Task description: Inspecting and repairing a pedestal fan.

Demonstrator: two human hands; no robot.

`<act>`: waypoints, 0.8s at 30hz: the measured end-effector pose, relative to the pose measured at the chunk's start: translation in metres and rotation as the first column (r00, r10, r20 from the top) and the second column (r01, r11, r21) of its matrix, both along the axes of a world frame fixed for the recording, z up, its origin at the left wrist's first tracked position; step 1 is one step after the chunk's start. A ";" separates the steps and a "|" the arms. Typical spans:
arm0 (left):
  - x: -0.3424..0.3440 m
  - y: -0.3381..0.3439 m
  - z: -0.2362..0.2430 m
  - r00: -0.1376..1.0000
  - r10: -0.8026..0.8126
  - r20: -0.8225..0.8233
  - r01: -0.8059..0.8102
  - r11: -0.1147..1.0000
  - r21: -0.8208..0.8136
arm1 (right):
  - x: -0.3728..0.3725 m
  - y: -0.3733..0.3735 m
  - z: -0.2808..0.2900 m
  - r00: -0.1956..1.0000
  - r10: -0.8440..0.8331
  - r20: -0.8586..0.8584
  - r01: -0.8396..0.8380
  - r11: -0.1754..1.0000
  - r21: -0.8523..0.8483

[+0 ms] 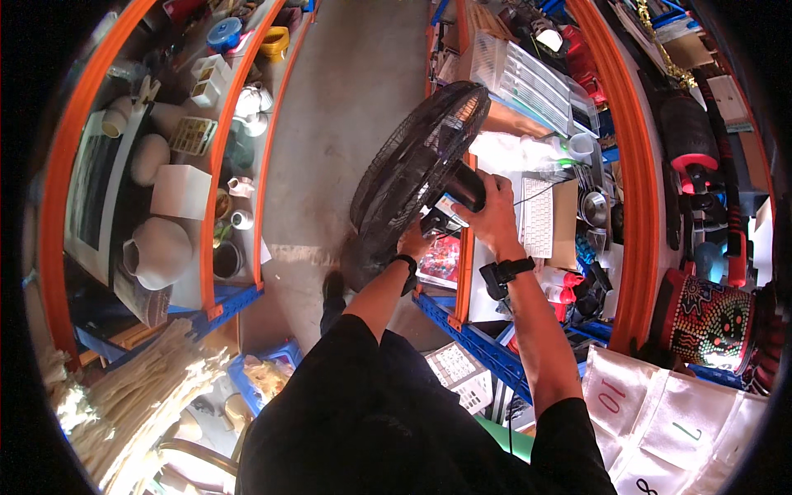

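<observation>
A black electric fan [417,157] with a round wire cage stands tilted before me, between the two rows of shelving. My right hand [497,210] grips the dark motor housing [467,188] behind the cage, thumb and fingers on either side. Lower down, my left hand [415,239] is closed around a part under the fan head, close to the cage's lower rim; its fingertips are partly hidden. Each wrist wears a black strap, and the right one carries a small black device [497,279]. Whatever supports the fan below is mostly hidden.
An orange upright [466,280] and blue beam [487,351] stand close on my right. That shelf holds a white keyboard [538,219] and plastic drawers [528,82]. White vases [158,252] fill the left shelf. Concrete floor [330,74] runs between; a blue crate [289,355] sits lower left.
</observation>
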State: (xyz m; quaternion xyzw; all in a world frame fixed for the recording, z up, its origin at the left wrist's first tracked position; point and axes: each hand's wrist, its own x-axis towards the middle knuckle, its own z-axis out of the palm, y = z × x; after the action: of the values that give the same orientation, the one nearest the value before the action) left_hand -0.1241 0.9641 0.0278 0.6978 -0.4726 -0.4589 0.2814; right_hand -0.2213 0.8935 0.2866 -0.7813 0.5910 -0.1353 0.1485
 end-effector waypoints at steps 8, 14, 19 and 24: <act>-0.005 -0.007 0.001 0.996 0.088 0.011 -0.086 0.987 -0.138 | -0.021 -0.030 -0.007 0.994 -0.035 0.103 0.025 0.995 0.095; -0.010 -0.035 -0.009 0.992 0.090 -0.087 -0.105 0.977 -0.185 | -0.029 -0.048 -0.006 0.999 0.011 0.040 -0.015 0.994 0.105; -0.005 -0.048 -0.024 0.998 0.016 -0.056 -0.022 0.994 -0.108 | -0.019 -0.049 -0.004 0.994 -0.001 0.109 -0.016 0.988 0.154; -0.013 -0.035 0.000 0.974 -0.119 -0.193 0.108 0.992 -0.065 | -0.036 -0.039 0.000 0.998 0.028 -0.048 -0.024 0.996 0.091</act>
State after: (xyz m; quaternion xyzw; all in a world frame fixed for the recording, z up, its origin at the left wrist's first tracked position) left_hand -0.1366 0.9288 0.0274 0.6131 -0.4940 -0.5277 0.3188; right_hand -0.2571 0.8540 0.2863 -0.7845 0.5897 -0.0872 0.1711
